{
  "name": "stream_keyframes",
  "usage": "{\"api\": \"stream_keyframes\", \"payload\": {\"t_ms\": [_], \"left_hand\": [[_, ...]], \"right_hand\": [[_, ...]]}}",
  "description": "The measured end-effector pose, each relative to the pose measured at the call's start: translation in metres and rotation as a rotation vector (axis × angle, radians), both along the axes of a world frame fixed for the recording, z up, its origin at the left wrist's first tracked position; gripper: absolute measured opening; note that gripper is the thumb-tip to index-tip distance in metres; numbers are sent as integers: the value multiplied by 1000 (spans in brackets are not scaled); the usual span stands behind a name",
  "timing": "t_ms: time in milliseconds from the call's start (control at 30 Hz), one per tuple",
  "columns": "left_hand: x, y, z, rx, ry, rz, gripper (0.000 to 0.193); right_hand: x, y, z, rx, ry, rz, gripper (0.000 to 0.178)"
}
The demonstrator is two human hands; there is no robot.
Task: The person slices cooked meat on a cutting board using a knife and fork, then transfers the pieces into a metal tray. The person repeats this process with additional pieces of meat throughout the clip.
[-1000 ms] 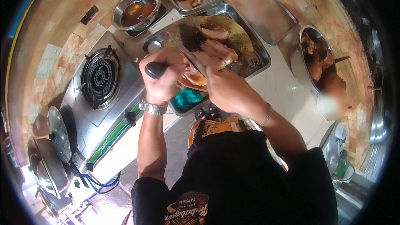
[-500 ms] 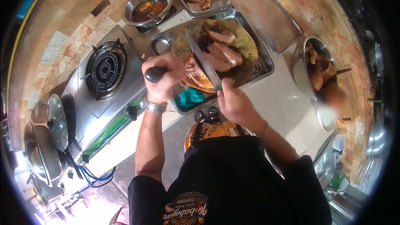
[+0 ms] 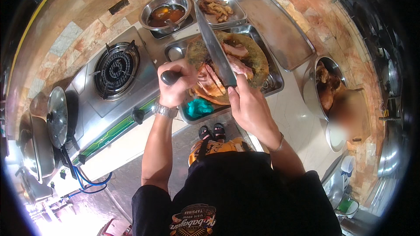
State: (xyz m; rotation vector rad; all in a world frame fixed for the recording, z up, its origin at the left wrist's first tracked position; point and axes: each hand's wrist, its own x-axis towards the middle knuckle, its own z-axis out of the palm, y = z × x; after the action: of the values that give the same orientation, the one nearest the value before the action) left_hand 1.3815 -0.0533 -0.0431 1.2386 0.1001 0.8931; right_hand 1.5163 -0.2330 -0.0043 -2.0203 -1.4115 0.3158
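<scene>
My right hand [image 3: 251,107] grips a large knife [image 3: 216,50] by its dark handle. Its long blade is raised over a round wooden cutting board [image 3: 260,57] and points away from me. My left hand [image 3: 177,83] is closed around the black handle of a meat fork [image 3: 170,77], whose tines are hard to make out beside the roasted meat. That browned slab of meat [image 3: 210,83], with cut lines across it, lies on the board's near side. Beyond the blade are a cut meat piece [image 3: 236,50] and another piece [image 3: 240,67], partly hidden by the knife.
The board sits in a metal tray [image 3: 276,83] with a crumpled green cloth-like item [image 3: 198,107]. At left is a gas stove [image 3: 116,70]. Behind stand a bowl of brown liquid [image 3: 186,6] and a tray of browned strips [image 3: 215,9]. A pot of meat [image 3: 313,83] is at right.
The knife has lifted from between the meat pieces, its tip now higher and farther away. My left hand stays by the slab. The whole view has shifted slightly.
</scene>
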Motion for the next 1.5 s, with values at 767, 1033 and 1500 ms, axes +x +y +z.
{"api": "stream_keyframes", "payload": {"t_ms": [767,1033,1500], "left_hand": [[-7,15,-6,-203,-109,5,19],[-23,16,-11,-207,-242,26,21],[-25,0,-9,-178,-185,86,20]], "right_hand": [[-5,12,-14,-130,42,-8,24],[26,7,-22,-560,226,-27,31],[6,15,-33,-539,101,-114,28]]}}
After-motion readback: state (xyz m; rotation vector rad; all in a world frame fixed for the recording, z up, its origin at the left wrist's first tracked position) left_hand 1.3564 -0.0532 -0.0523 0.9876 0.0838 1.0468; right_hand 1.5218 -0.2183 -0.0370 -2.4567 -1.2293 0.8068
